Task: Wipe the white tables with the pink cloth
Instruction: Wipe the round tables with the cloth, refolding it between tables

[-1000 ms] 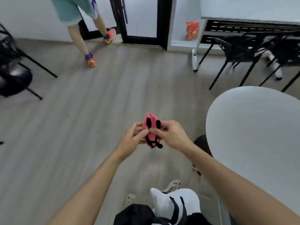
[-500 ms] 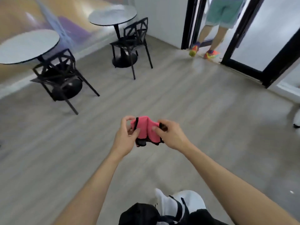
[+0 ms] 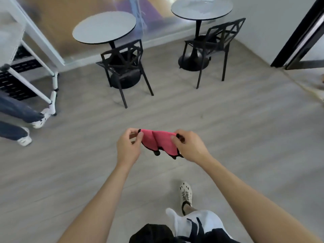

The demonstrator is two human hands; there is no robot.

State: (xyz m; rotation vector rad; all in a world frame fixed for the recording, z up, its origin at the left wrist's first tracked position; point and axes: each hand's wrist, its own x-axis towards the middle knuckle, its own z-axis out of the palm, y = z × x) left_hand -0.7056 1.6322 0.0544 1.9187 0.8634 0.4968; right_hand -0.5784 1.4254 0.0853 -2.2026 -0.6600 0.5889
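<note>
I hold the pink cloth (image 3: 158, 142) with black trim stretched between both hands, out over the wooden floor at chest height. My left hand (image 3: 128, 146) pinches its left edge and my right hand (image 3: 188, 146) pinches its right edge. Two round white tables stand ahead by the far wall: one at the upper left (image 3: 104, 27) and one at the upper right (image 3: 201, 8). Both are well beyond my reach.
A black chair (image 3: 124, 67) stands at the left table and another black chair (image 3: 213, 44) at the right one. A white-framed rack (image 3: 43, 81) is at the far left, with a person's legs in jeans (image 3: 15, 116) beside it. A dark door frame (image 3: 298, 35) is at the right.
The view has swung left: the big white table at my right and then the doorway left the frame, and the two round tables came closer. My hands spread the bunched cloth wider.
</note>
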